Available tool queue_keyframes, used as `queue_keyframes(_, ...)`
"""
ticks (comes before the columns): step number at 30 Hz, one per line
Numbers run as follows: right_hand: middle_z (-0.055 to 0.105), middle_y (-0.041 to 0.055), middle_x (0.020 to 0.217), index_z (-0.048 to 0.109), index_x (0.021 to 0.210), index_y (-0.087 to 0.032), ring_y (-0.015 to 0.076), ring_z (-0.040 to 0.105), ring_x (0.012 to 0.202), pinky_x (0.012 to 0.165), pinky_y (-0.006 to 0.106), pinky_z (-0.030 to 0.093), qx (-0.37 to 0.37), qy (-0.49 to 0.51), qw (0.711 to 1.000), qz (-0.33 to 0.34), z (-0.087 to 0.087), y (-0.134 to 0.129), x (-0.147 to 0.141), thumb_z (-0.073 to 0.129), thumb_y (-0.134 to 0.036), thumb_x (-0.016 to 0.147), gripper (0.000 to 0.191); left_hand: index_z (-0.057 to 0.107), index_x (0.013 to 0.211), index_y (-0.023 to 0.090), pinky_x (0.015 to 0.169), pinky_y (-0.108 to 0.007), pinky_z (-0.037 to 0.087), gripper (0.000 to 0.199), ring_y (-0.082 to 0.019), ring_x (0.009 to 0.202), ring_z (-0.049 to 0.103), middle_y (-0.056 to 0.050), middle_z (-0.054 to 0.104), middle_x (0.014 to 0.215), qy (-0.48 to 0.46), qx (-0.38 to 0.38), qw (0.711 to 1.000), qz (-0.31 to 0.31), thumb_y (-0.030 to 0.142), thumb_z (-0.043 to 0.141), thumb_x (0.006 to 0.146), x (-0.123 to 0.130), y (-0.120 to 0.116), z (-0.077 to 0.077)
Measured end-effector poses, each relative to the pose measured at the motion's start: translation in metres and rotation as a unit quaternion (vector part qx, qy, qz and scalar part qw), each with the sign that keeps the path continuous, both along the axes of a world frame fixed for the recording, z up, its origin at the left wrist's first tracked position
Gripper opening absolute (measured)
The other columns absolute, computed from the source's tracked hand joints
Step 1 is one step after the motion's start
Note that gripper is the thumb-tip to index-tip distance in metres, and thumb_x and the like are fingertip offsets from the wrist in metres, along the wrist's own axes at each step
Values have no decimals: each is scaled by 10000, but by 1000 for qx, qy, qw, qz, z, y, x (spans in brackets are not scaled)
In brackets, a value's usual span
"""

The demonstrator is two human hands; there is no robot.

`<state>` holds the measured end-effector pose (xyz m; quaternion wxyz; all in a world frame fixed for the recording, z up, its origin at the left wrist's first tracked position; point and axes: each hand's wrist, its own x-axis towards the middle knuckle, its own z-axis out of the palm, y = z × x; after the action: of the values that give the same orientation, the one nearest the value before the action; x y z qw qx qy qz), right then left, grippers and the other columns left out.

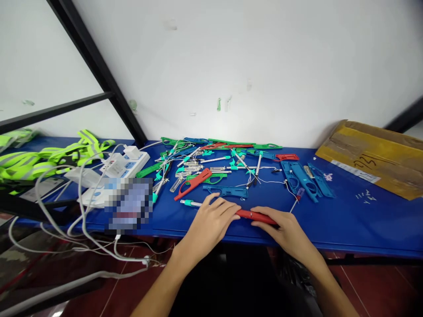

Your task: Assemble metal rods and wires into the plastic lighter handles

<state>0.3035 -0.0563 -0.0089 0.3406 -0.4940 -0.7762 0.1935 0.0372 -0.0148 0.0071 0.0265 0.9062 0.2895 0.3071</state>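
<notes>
Close to the table's front edge, a red lighter casing [246, 214] lies lengthwise between my two hands. My left hand [214, 215] grips its left part, fingers bent over the top and hiding that end. At the other end, my right hand [286, 224] has thumb and fingers closed round the casing. A metal lighter tube with a teal end [191, 203] lies just left of my left hand. Behind the hands are a blue casing half [226, 191] and a loose red casing half [194, 182]. A small screwdriver [299, 193] rests beyond my right hand.
Green casing halves [244, 144], clear fuel tanks [192, 167] and wired tubes pile up along the wall. Blue casing halves [302, 178] lie right, near a taped cardboard box [370, 154]. Leftward are a power strip [132, 165], a blurred phone [130, 204], cables and yellow reflective straps [49, 158].
</notes>
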Motion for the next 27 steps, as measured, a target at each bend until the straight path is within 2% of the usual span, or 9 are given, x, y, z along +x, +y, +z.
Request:
queue_keyframes(8, 832, 72, 1324, 744, 1423, -276, 248, 828, 1166, 1043, 343, 663, 45, 18, 997, 55, 3, -7, 4, 625, -332, 1115, 336, 705, 1293, 202, 1137, -480, 480, 188, -216, 985, 772, -38, 862, 1141, -59, 63, 996, -3, 179, 596, 1142, 3, -2, 5)
queue_keyframes(11, 831, 70, 1329, 744, 1425, -280, 249, 830, 1165, 1035, 340, 672, 94, 30, 994, 42, 2, -9, 5, 658, -284, 1096, 341, 685, 1370, 235, 1200, -511, 451, 253, -257, 1137, 762, -55, 850, 1233, -67, 79, 994, 21, 207, 644, 1122, 0, -11, 9)
queue_keyframes(14, 827, 54, 1337, 748, 1419, -304, 247, 835, 1148, 1027, 351, 679, 125, 50, 991, 10, 0, -10, 7, 681, -237, 1075, 357, 616, 1488, 274, 1319, -554, 352, 411, -301, 1445, 624, -101, 727, 1498, -141, 95, 984, 56, 300, 717, 1090, -11, -9, 9)
queue_keyframes(16, 831, 52, 1327, 760, 1403, -318, 254, 849, 1085, 974, 368, 698, 130, 71, 989, -18, -2, -11, 9, 693, -236, 1061, 358, 565, 1546, 317, 1310, -537, 388, 489, -309, 1579, 493, -116, 560, 1671, -311, 75, 930, 182, 357, 723, 1085, -21, -1, 8)
queue_keyframes(18, 840, 52, 1302, 774, 1385, -328, 245, 857, 955, 884, 364, 710, 117, 95, 988, -41, -4, -12, 10, 706, -257, 1050, 350, 577, 1536, 310, 1239, -475, 484, 436, -293, 1570, 509, -115, 513, 1708, -491, -41, 834, 247, 455, 625, 1128, -29, 7, 8)
queue_keyframes(20, 869, 39, 1185, 791, 1359, -332, 203, 823, 769, 764, 323, 693, 86, 119, 988, -48, -5, -12, 11, 710, -287, 1047, 325, 629, 1490, 251, 1141, -465, 568, 483, -311, 1459, 634, -147, 602, 1637, -573, -239, 763, 180, 572, 505, 1150, -32, 13, 9)
queue_keyframes(22, 866, 7, 942, 810, 1321, -318, 163, 746, 615, 658, 280, 646, 43, 136, 989, -49, -3, -12, 11, 713, -332, 1048, 290, 683, 1433, 201, 1097, -497, 599, 558, -334, 1323, 739, -172, 732, 1484, -574, -387, 719, 58, 629, 483, 1136, -30, 14, 11)
queue_keyframes(25, 728, -39, 627, 818, 1275, -270, 146, 650, 509, 593, 264, 579, -2, 154, 987, -52, 3, -11, 10, 684, -412, 1068, 284, 728, 1381, 209, 1125, -503, 589, 499, -320, 1250, 783, -142, 824, 1323, -591, -408, 696, -30, 602, 604, 1101, -22, 10, 11)
queue_keyframes(27, 741, -26, 656, 804, 1266, -249, 137, 615, 480, 572, 274, 555, -27, 173, 984, -39, 5, -11, 9, 636, -443, 1094, 309, 736, 1362, 225, 1101, -477, 605, 464, -305, 1233, 792, -125, 844, 1278, -609, -394, 688, -36, 586, 672, 1077, -18, 8, 9)
